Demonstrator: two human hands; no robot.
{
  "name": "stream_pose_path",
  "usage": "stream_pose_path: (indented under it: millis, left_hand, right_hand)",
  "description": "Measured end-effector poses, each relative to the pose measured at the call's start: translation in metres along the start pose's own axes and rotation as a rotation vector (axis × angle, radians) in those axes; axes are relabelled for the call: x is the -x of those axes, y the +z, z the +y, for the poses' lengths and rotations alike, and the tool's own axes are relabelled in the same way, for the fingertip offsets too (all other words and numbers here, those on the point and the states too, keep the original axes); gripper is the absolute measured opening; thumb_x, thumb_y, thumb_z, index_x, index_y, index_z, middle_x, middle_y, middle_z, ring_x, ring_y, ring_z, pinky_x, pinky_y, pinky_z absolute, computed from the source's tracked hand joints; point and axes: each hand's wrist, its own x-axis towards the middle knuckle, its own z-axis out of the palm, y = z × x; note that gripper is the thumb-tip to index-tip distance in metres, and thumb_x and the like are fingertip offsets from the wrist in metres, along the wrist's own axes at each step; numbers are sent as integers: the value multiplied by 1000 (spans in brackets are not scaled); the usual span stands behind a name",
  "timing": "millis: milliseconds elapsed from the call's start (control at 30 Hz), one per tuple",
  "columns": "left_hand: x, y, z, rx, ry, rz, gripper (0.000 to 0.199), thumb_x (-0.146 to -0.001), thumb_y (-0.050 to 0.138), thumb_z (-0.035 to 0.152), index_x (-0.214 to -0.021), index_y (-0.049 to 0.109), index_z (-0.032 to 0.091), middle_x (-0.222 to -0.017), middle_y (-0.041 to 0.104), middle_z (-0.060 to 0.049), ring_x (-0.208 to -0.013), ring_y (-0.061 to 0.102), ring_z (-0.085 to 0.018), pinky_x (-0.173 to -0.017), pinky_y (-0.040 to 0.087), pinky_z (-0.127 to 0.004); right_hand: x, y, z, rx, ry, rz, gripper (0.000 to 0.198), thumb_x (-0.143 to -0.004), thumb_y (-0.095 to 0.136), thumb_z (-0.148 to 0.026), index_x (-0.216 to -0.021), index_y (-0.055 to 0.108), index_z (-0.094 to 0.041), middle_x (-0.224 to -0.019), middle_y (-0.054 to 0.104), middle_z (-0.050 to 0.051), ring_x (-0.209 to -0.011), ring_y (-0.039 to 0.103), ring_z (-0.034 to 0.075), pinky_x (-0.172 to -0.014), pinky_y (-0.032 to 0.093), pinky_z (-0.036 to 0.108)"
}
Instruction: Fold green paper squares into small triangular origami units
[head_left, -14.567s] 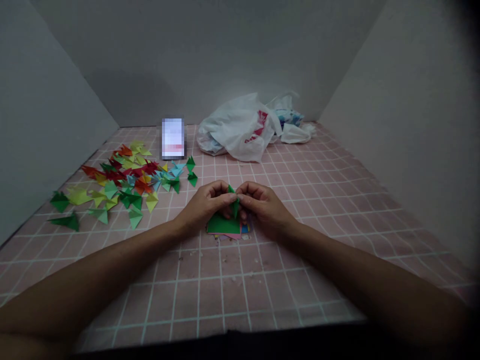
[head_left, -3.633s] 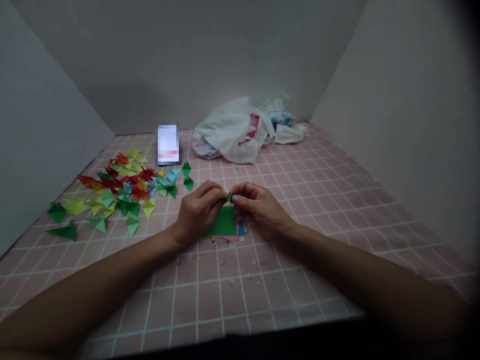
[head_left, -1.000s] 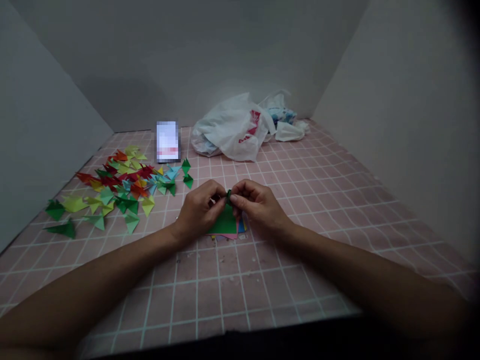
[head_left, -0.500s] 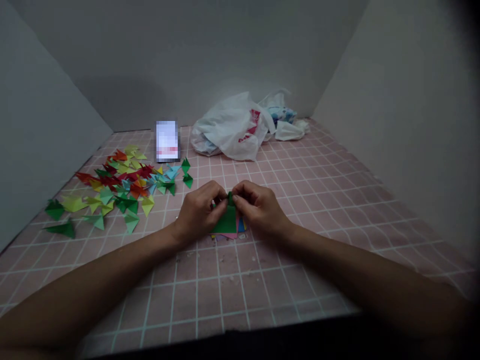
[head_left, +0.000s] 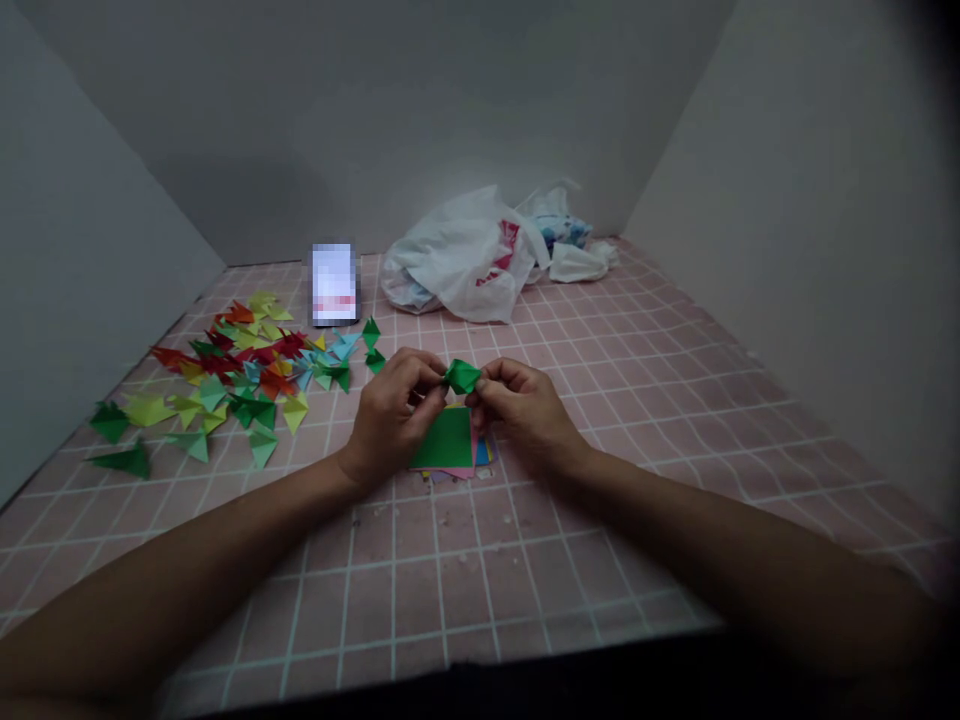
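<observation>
A small folded green paper (head_left: 463,377) is held up between my two hands. My left hand (head_left: 401,405) pinches its left end between thumb and fingers. Its right end is gripped by the fingertips of my right hand (head_left: 521,405). Just below lies a stack of square coloured paper (head_left: 446,438), a green sheet on top, with pink, blue and yellow edges sticking out. Two small green folded paper pieces (head_left: 373,345) lie beyond my left hand.
Many folded paper shapes (head_left: 255,375) in red, yellow, green and blue are spread at the left. A phone with a lit screen (head_left: 334,282) stands at the back. White plastic bags (head_left: 469,255) lie near the back wall. Pale walls enclose the pink checked cloth (head_left: 637,400).
The folded green paper has come up and tilted into fuller view between my fingers. My hands have drawn slightly apart, uncovering more of the top green sheet.
</observation>
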Motion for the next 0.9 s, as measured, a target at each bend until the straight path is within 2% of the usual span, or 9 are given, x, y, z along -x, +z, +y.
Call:
stream_pose_path:
  millis: [100,267,400,567,767,900]
  left_hand:
    - [0,0,-1,-128,104,-42,14,-90,56,8,-83,53,20,-97,67,-6,-82,65,-15,-62,52,-26]
    - [1,1,0,-237,198,-82,14,-91,54,7,-85,52,20,-95,68,-4,-73,63,-12,-58,48,-22]
    - [1,0,1,-180,163,-60,15,-91,56,8,-83,51,20,-92,67,-4,-74,63,-13,-58,49,-23]
    - [0,0,1,-73,80,-67,15,-90,57,8,-82,53,20,-89,65,-5,-79,64,-15,-61,50,-26]
    - [0,0,0,-32,99,-59,15,-89,58,7,-82,53,20,-89,65,-4,-77,62,-15,-62,49,-27]
    - [0,0,1,-21,102,-45,16,-89,59,6,-82,54,19,-89,65,-4,-78,63,-15,-63,49,-27]
  right_hand:
    - [2,0,0,52,-7,-48,6,-76,62,-24,-74,57,-20,-56,60,-4,-48,57,12,-49,47,25]
    - [4,-1,-5,137,-126,-72,10,-78,65,-26,-79,57,-21,-64,57,-5,-54,57,12,-52,46,26]
    - [4,-1,-6,125,-163,-113,18,-82,68,-34,-81,57,-21,-68,57,-4,-56,57,12,-54,46,27]
    - [4,-2,-1,118,-183,-152,15,-86,67,-34,-86,60,-21,-70,58,-4,-58,56,12,-55,47,27]
    - [6,-3,-1,203,-210,-168,11,-87,64,-29,-81,60,-21,-67,57,-5,-54,54,10,-52,45,25]
    - [6,-3,-5,114,-178,-172,14,-87,64,-32,-83,61,-19,-70,62,-3,-52,58,10,-51,47,25]
